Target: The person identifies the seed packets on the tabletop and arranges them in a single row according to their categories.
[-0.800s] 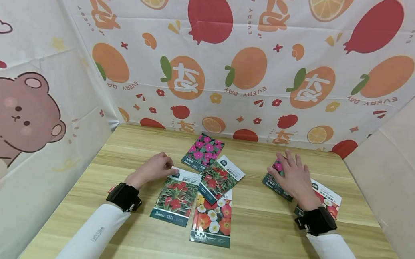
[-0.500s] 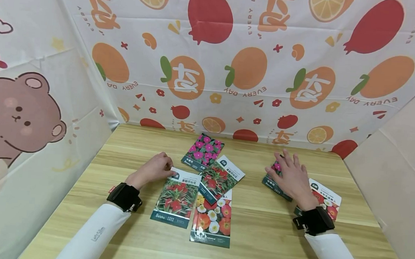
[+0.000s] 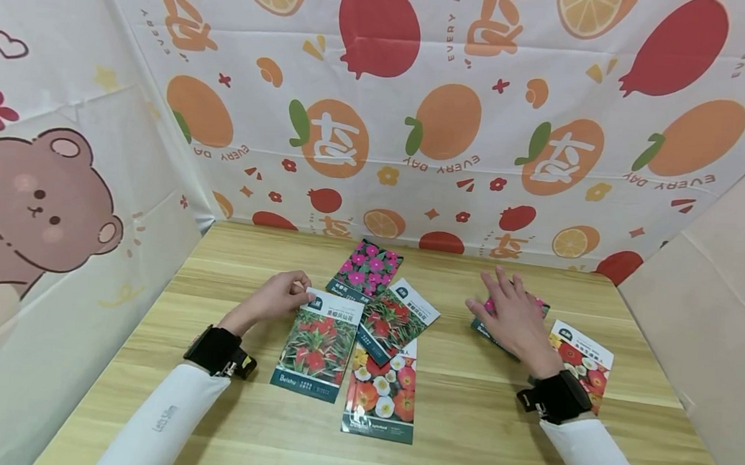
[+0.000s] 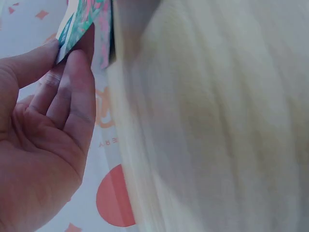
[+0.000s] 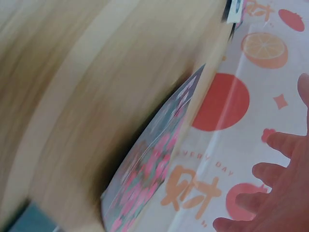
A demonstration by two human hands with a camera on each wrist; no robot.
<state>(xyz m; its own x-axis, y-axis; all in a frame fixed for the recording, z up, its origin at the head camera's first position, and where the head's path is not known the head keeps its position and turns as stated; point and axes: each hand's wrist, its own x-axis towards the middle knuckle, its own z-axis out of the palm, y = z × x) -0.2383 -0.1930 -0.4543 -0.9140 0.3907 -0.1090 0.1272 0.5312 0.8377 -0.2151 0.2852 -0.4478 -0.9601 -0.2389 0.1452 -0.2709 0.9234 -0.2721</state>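
My left hand [image 3: 275, 298] pinches a seed packet [image 3: 315, 347] with red flowers by its top left corner, thumb against fingers. In the left wrist view, thumb and fingertips meet on the corner of that packet [image 4: 72, 38]. My right hand [image 3: 517, 320], fingers straight and spread, hovers over a pink-flower seed packet [image 3: 488, 325] and hides most of it. In the right wrist view the pink packet [image 5: 145, 169] lies on the table, apart from the fingers [image 5: 282, 174]. Right by the right wrist lies a poppy seed packet [image 3: 580, 362].
Beside the held packet, another red-flower packet [image 3: 399, 317] overlaps a poppy packet [image 3: 380, 399] and a pink-flower packet [image 3: 370, 268]. All lie on a wooden table [image 3: 462, 440]. A fruit-printed cloth [image 3: 377, 168] stands behind, with pale cloth sides left and right.
My left hand has lifted the top of the red-flower packet slightly up. My right hand has shifted left over the pink packet, uncovering more of the right poppy packet.
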